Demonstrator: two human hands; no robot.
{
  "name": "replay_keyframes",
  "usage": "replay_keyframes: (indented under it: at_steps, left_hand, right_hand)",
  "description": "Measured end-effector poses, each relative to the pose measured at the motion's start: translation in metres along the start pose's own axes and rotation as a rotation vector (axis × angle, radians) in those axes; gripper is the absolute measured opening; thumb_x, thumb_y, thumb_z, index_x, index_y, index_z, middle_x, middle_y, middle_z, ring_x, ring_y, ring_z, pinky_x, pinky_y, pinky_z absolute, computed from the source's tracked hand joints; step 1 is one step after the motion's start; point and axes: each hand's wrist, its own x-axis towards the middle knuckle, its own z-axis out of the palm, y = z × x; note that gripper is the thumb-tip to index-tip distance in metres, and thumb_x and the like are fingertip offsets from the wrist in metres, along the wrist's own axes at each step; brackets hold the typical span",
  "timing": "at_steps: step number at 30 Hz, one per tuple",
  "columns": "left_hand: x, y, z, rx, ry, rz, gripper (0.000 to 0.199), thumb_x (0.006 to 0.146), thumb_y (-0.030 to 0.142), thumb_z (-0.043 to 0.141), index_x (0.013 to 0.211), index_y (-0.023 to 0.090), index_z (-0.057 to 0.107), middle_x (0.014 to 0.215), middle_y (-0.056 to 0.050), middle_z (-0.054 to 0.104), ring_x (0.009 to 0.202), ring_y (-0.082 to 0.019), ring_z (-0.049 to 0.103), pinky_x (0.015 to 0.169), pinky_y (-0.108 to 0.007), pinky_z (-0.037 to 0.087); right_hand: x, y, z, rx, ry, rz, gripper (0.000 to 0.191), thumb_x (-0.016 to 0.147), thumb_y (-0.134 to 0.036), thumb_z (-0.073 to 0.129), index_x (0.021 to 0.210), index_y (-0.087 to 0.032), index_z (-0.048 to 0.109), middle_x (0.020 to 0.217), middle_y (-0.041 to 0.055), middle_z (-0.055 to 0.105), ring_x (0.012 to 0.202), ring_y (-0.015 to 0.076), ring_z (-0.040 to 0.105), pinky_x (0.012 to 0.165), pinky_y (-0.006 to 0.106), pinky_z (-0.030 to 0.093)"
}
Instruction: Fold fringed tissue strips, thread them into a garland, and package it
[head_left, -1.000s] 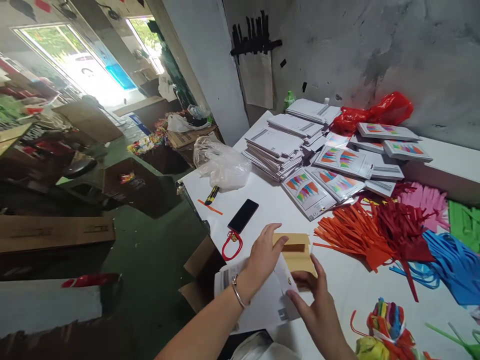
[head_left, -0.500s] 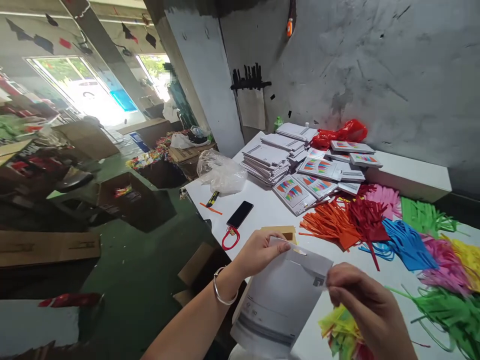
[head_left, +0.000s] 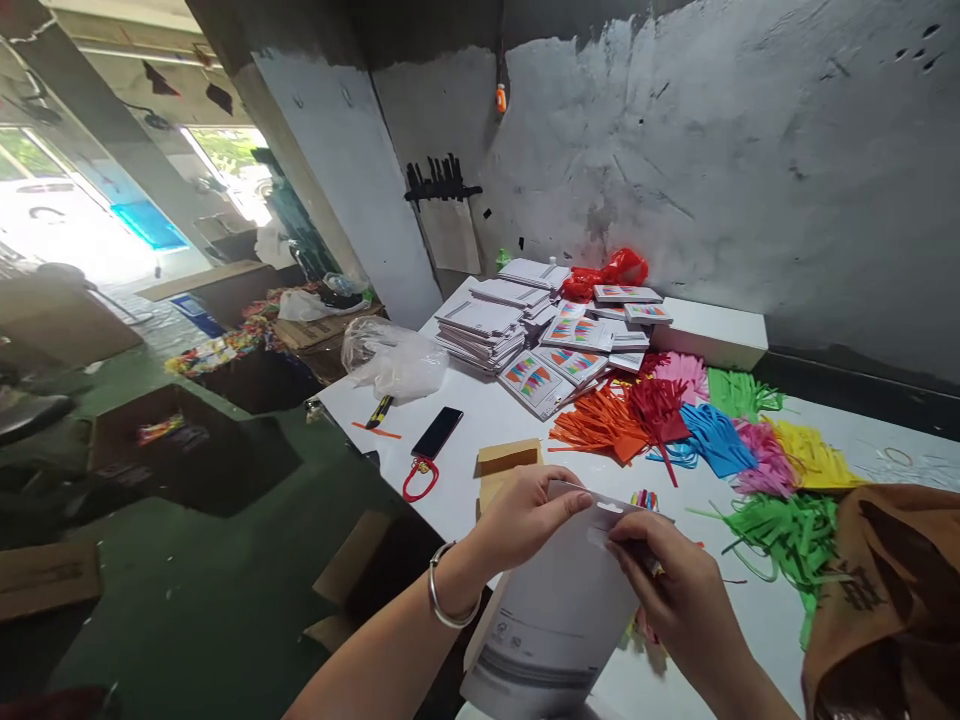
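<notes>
My left hand (head_left: 529, 520) grips the top left edge of a white cardboard packaging box (head_left: 559, 610), thumb on the face towards me. The box is tilted and has a hang hole in its top tab and grey print near the bottom. My right hand (head_left: 671, 575) is closed in a pinch against the box just below the hang hole. A small pale, see-through patch shows at its fingertips; I cannot make out what it is. Behind my right hand, colourful paper fringes are partly hidden.
Fringed paper tassels (head_left: 600, 425) lie on the white table (head_left: 465, 435) at the right, beyond them stacks of flat boxes (head_left: 480, 330). A phone (head_left: 437, 432), a cutter (head_left: 379, 412), a plastic bag (head_left: 405, 365) and an open brown box (head_left: 510, 455) are nearby. Brown cloth (head_left: 885, 600) is at right.
My right hand has moved left, from the box's right edge to its face below the hang hole. My left hand keeps its hold. The view has turned right.
</notes>
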Motion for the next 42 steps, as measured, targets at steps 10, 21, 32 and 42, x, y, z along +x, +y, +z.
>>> replay_keyframes:
  at_steps: [10,21,32,42]
  left_hand:
    - [-0.002,0.019,0.025,0.001,-0.065,0.018,0.029,0.088,0.041,0.061,0.083,0.014,0.071,0.074,-0.003,0.069,0.068,-0.015,0.059,0.061,-0.022,0.041]
    - [-0.002,0.024,0.036,-0.025,-0.075,0.049,0.024,0.088,0.036,0.061,0.083,0.015,0.071,0.077,-0.004,0.071,0.071,-0.016,0.062,0.065,-0.022,0.044]
    - [0.005,0.015,0.026,-0.148,0.027,0.022,0.029,0.085,0.041,0.065,0.079,0.013,0.069,0.070,-0.002,0.065,0.064,-0.013,0.054,0.058,-0.021,0.041]
    - [0.000,0.016,0.035,-0.302,0.066,-0.011,0.030,0.082,0.043,0.070,0.078,0.014,0.069,0.069,-0.002,0.065,0.062,-0.012,0.054,0.057,-0.020,0.041]
  right_hand:
    - [-0.031,0.005,0.003,-0.291,0.268,-0.113,0.010,0.097,-0.017,0.050,0.103,-0.020,0.057,0.096,0.0052,0.065,0.089,0.0170,0.064,0.079,0.027,0.050]
    - [-0.025,0.015,-0.014,-0.319,0.315,0.021,0.037,0.089,-0.047,0.062,0.115,-0.022,0.057,0.105,0.0096,0.062,0.099,0.0279,0.056,0.083,0.043,0.045]
    - [-0.030,0.042,-0.017,-0.165,0.147,0.214,0.090,0.076,-0.026,0.069,0.151,-0.032,0.019,0.152,0.0095,0.031,0.138,0.0319,0.033,0.107,0.053,0.036]
    - [-0.023,0.027,-0.010,0.042,0.485,0.309,0.096,0.079,-0.050,0.072,0.152,-0.029,0.014,0.154,0.0151,0.026,0.135,0.0320,0.038,0.098,0.049,0.047]
